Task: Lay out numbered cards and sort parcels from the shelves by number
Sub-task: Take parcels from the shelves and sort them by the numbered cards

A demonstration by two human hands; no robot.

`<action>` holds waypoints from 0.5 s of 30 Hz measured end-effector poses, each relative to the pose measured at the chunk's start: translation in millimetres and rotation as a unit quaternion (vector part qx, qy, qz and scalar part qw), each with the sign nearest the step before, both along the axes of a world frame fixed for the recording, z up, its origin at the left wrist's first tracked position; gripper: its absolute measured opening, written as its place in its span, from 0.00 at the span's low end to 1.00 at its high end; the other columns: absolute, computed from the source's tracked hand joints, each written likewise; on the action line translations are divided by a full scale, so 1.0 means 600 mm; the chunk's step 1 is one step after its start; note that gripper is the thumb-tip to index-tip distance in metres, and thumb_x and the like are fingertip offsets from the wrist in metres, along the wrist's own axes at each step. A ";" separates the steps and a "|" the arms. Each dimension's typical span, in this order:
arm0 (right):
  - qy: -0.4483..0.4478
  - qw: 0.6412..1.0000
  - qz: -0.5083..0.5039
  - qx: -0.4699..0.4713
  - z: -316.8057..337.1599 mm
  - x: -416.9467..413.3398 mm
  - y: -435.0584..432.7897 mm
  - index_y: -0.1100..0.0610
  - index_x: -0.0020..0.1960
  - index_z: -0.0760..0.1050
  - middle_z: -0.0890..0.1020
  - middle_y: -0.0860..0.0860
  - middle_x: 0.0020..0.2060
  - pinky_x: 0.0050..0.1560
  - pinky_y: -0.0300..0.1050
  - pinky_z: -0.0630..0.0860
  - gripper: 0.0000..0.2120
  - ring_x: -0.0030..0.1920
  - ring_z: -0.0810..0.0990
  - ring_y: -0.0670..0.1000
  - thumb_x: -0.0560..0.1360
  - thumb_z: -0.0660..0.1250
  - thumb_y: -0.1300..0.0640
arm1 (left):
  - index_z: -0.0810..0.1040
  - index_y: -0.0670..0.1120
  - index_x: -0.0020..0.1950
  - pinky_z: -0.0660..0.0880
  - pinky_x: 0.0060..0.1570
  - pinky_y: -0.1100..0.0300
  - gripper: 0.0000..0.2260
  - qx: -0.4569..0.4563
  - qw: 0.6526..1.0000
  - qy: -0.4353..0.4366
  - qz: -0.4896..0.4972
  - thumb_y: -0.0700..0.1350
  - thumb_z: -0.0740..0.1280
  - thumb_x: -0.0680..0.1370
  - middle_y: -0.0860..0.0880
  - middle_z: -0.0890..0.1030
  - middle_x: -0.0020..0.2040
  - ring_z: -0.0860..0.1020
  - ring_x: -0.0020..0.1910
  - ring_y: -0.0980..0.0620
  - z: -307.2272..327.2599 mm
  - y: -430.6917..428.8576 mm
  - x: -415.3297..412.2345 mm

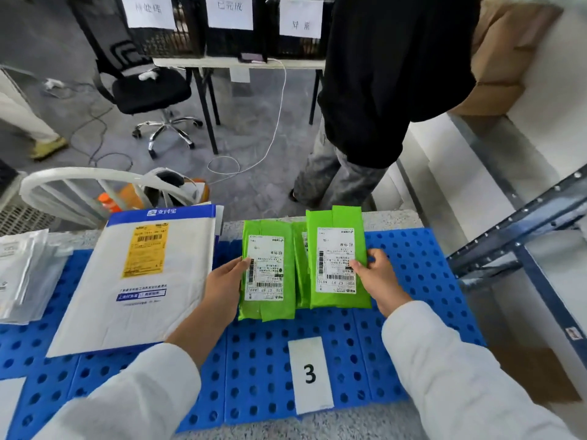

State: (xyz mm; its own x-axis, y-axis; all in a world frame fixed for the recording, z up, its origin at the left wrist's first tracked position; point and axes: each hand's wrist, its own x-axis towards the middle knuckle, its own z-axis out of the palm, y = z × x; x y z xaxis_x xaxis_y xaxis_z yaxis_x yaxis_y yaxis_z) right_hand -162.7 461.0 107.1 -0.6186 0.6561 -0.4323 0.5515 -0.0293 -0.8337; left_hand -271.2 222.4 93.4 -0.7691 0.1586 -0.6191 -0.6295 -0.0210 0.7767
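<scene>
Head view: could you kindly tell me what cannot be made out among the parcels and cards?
Head view, middle green parcel: label mostly covered by the right green parcel.
Head view, white card lower left: cut by the frame edge; number unseen.
Head view, left green parcel: fine label print too small.

Long white sleeves point(460, 369), bare hands point(379, 277)

A white card point(309, 374) on the blue mat point(254, 369) shows a big black 3. Far back hang three paper signs. The middle sign point(229, 9) says 已完成, the right sign point(300, 20) says 异常, and the left sign point(149, 9) is blurry. The white mailer point(136, 281) says 支付宝 on its blue band. Labels on the left green parcel point(270, 268) and right green parcel point(333, 249) are too small to read.
</scene>
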 end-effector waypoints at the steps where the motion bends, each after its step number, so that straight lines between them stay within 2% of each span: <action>1: -0.015 1.000 0.010 0.002 -0.012 -0.003 0.006 0.54 0.56 0.66 0.77 0.53 0.53 0.46 0.45 0.75 0.09 0.49 0.78 0.52 0.79 0.65 0.59 | 0.80 0.47 0.52 0.79 0.28 0.62 0.04 -0.009 1.000 -0.001 0.011 0.42 0.67 0.79 0.44 0.84 0.46 0.83 0.40 0.46 -0.006 0.006 -0.004; 3: -0.039 0.999 0.028 -0.003 -0.036 -0.013 0.013 0.54 0.55 0.66 0.78 0.53 0.52 0.50 0.49 0.77 0.09 0.49 0.79 0.53 0.79 0.64 0.59 | 0.81 0.45 0.52 0.78 0.29 0.62 0.04 -0.016 1.000 -0.002 0.022 0.41 0.67 0.79 0.44 0.84 0.45 0.82 0.38 0.47 -0.013 0.017 -0.009; 6: -0.059 0.997 0.052 -0.015 -0.062 -0.036 0.013 0.55 0.56 0.66 0.78 0.55 0.53 0.56 0.55 0.77 0.09 0.51 0.79 0.55 0.79 0.64 0.58 | 0.80 0.42 0.56 0.80 0.41 0.55 0.08 -0.025 0.999 -0.029 0.036 0.41 0.67 0.78 0.40 0.83 0.49 0.82 0.47 0.42 -0.032 0.031 -0.020; 9: -0.073 0.994 0.079 0.010 -0.076 -0.058 0.008 0.57 0.57 0.66 0.76 0.53 0.49 0.50 0.49 0.76 0.10 0.47 0.77 0.54 0.79 0.64 0.59 | 0.81 0.43 0.50 0.80 0.49 0.46 0.04 -0.034 0.997 -0.047 0.046 0.41 0.68 0.78 0.39 0.83 0.50 0.82 0.49 0.40 -0.056 0.040 -0.033; 11: -0.084 0.992 0.091 0.038 -0.085 -0.067 0.009 0.59 0.60 0.66 0.75 0.52 0.48 0.45 0.45 0.71 0.12 0.45 0.75 0.53 0.79 0.63 0.58 | 0.82 0.44 0.48 0.79 0.53 0.42 0.03 -0.044 0.997 -0.049 0.046 0.42 0.69 0.77 0.39 0.84 0.51 0.82 0.49 0.40 -0.072 0.046 -0.041; 13: -0.092 0.987 0.106 0.074 -0.095 -0.073 0.010 0.61 0.60 0.66 0.75 0.53 0.49 0.43 0.45 0.70 0.13 0.45 0.75 0.53 0.79 0.63 0.56 | 0.82 0.44 0.51 0.79 0.53 0.45 0.05 -0.066 0.996 -0.035 0.052 0.44 0.69 0.77 0.42 0.84 0.49 0.83 0.48 0.42 -0.078 0.054 -0.045; 15: -0.088 0.984 0.110 0.109 -0.104 -0.078 0.010 0.61 0.56 0.67 0.75 0.56 0.51 0.43 0.45 0.70 0.13 0.47 0.76 0.53 0.79 0.64 0.54 | 0.82 0.45 0.53 0.79 0.47 0.54 0.05 -0.084 0.994 -0.016 0.060 0.43 0.68 0.78 0.47 0.83 0.45 0.82 0.45 0.47 -0.080 0.062 -0.048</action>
State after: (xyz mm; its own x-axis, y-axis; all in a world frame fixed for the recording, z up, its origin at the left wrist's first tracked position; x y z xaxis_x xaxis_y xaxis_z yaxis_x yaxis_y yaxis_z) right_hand -209.3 467.3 44.6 -0.6836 0.6035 -0.4104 0.6616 0.2751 -0.6976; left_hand -300.2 259.5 45.5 -0.7563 -0.0417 -0.6529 -0.6541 0.0305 0.7558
